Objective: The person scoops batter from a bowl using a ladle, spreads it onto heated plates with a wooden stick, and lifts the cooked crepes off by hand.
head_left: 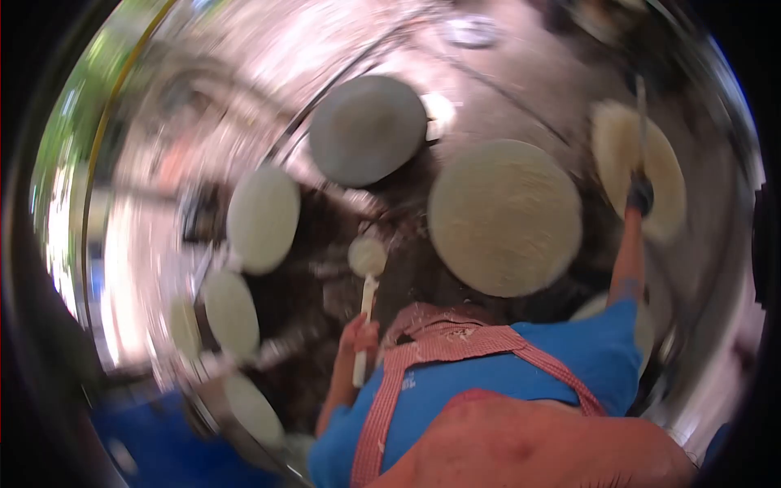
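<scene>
My left hand [359, 335] is wrapped round the white handle of a ladle [368, 258], whose round bowl looks full of pale batter. Stretched far out to the right, my right hand [640, 195] wears a dark glove or wrap and is closed on a thin, straight tool [642, 114]. That tool lies over a round pan with a cream-coloured layer [663, 175]; blur hides whether it touches. Between my hands is a large round pan covered in pale batter [504, 218].
A grey round griddle [366, 130] lies ahead. Several pale round pans, one of them [264, 220] nearer, curve along the left. Something blue [179, 443] stands at lower left. A pale disc [470, 31] lies on the ground farther off. Motion smears the surroundings.
</scene>
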A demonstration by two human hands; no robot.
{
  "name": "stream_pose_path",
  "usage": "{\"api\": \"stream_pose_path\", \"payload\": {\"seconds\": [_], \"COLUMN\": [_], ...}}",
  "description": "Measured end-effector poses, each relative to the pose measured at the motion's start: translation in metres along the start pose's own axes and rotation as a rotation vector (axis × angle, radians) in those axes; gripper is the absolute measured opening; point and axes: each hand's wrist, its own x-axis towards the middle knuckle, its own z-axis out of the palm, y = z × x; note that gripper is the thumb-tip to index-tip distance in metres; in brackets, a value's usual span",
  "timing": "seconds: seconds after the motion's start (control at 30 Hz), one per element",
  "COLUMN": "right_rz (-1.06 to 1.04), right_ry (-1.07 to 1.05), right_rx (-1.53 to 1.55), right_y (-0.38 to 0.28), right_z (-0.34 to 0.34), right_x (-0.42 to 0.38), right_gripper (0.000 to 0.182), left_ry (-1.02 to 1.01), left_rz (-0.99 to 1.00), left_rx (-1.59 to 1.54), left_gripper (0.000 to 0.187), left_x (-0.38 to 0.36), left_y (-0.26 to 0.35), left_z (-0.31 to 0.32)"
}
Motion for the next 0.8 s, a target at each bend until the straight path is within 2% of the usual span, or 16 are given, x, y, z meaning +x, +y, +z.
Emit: {"api": "stream_pose_path", "payload": {"seconds": [0.03, 0.13, 0.2, 0.23, 0.27, 0.3, 0.33, 0.37, 0.4, 0.47, 0.5, 0.53, 0.57, 0.63, 0.7, 0.8], "right_rz": [-0.167, 0.022, -0.236, -0.269, -0.269, -0.317, -0.696, -0.651, -0.866, -1.277, -1.524, -1.559, -1.835, -1.938, -2.559, -2.704], "right_ry": [-0.031, -0.718, -0.774, -0.885, -1.192, -1.39, -1.5, -1.668, -1.692, -1.745, -1.71, -1.778, -1.781, -1.889, -1.245, -1.438], "right_rx": [0.106, 0.629, 0.762, 0.537, 0.755, 0.656, 0.63, 0.708, 0.486, 0.626, 0.383, 0.517, 0.388, 0.304, 0.707, 0.552], "right_y": [-0.044, -0.172, -0.263, -0.327, -0.345, -0.373, -0.389, -0.394, -0.42, -0.433, -0.445, -0.438, -0.438, -0.424, -0.394, -0.351], "right_z": [0.014, 0.071, 0.099, 0.062, 0.077, 0.074, 0.095, 0.134, 0.038, 0.0, -0.045, -0.06, -0.068, -0.157, -0.181, -0.262], "right_x": [-0.015, -0.075, -0.159, -0.221, -0.261, -0.307, -0.351, -0.409, -0.475, -0.593, -0.649, -0.712, -0.774, -0.877, -0.989, -1.109], "right_gripper": [0.048, 0.03, 0.026, 0.027, 0.028, 0.025, 0.021, 0.02, 0.022, 0.024, 0.028, 0.033, 0.036, 0.039, 0.038, 0.034], "left_ry": [-0.034, -0.071, -0.121, -0.166, -0.233, -0.293, -0.324, -0.416, -0.512, -0.549, -0.352, -0.124, -0.039, 0.164, 0.333, 0.392], "left_rz": [0.07, 0.312, 0.453, 0.543, 0.644, 0.738, 0.8, 0.922, 1.036, 1.222, 1.444, 1.641, 1.757, 1.836, 1.907, 1.898], "left_rx": [-0.014, -0.108, -0.105, -0.162, -0.186, -0.203, -0.243, -0.227, -0.207, -0.295, -0.228, -0.16, -0.111, -0.184, -0.251, -0.3], "left_gripper": [0.034, 0.028, 0.026, 0.026, 0.027, 0.03, 0.03, 0.03, 0.029, 0.03, 0.03, 0.03, 0.039, 0.041, 0.044, 0.042], "left_x": [-0.01, -0.05, -0.078, -0.097, -0.114, -0.13, -0.145, -0.159, -0.188, -0.217, -0.241, -0.26, -0.278, -0.318, -0.363, -0.403], "left_y": [-0.004, -0.033, -0.046, -0.058, -0.074, -0.092, -0.112, -0.131, -0.152, -0.193, -0.211, -0.226, -0.239, -0.263, -0.253, -0.236], "left_z": [-0.012, -0.035, -0.067, -0.086, -0.102, -0.123, -0.146, -0.171, -0.201, -0.231, -0.247, -0.265, -0.288, -0.331, -0.378, -0.483]}}
